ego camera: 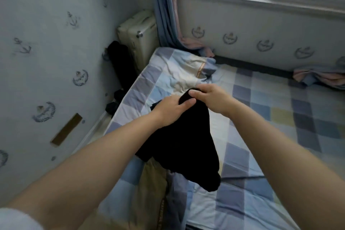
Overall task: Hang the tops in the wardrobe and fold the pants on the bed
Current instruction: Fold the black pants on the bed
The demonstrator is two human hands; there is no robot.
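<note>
Two hands [190, 105] gripping black garment [183, 145], suitcase [138, 33] beyond

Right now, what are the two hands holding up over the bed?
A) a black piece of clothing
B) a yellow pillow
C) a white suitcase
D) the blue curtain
A: the left hand and right hand both pinch the top edge of a black garment, which hangs down over the checked bed.

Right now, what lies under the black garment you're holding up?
Under the black garment gripped by both hands, the checked bed sheet and a tan garment show. Whatever lies directly beneath the hanging cloth is covered.
</note>
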